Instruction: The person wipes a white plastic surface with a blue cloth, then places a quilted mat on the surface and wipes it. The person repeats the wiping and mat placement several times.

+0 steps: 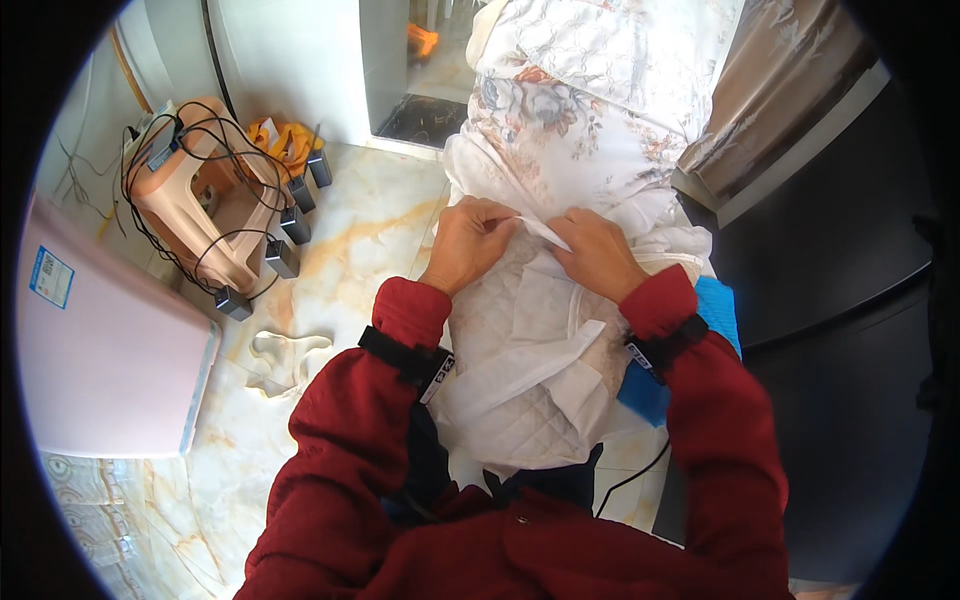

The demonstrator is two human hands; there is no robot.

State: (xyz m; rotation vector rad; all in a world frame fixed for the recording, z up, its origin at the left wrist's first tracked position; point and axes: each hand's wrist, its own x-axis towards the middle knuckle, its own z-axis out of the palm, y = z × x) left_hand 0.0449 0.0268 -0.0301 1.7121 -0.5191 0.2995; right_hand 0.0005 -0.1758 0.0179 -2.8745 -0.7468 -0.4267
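Note:
Both hands pinch a narrow white fabric edge, stretched between them at the near side of a white floral bed cover (pixel 562 142). My left hand (pixel 472 240) grips its left end between thumb and fingers. The right end is in my right hand (pixel 596 251), whose fingertips are partly hidden by the hand itself. Below the hands lies a quilted off-white pad (pixel 517 427), draped toward my lap. A loose white fabric strap (pixel 525 367) crosses the pad at a slant. Blue cloth (pixel 718 307) shows beside my right forearm.
A peach plastic stool (pixel 187 217) at left carries tangled black cables; several black adapters (pixel 283 259) hang or stand by it. A pale pink bin (pixel 112 337) is nearer. Cream fabric (pixel 289 364) lies on the marble-look floor (pixel 360 210). A black cabinet (pixel 832 315) borders the right, below a brown curtain (pixel 772 82).

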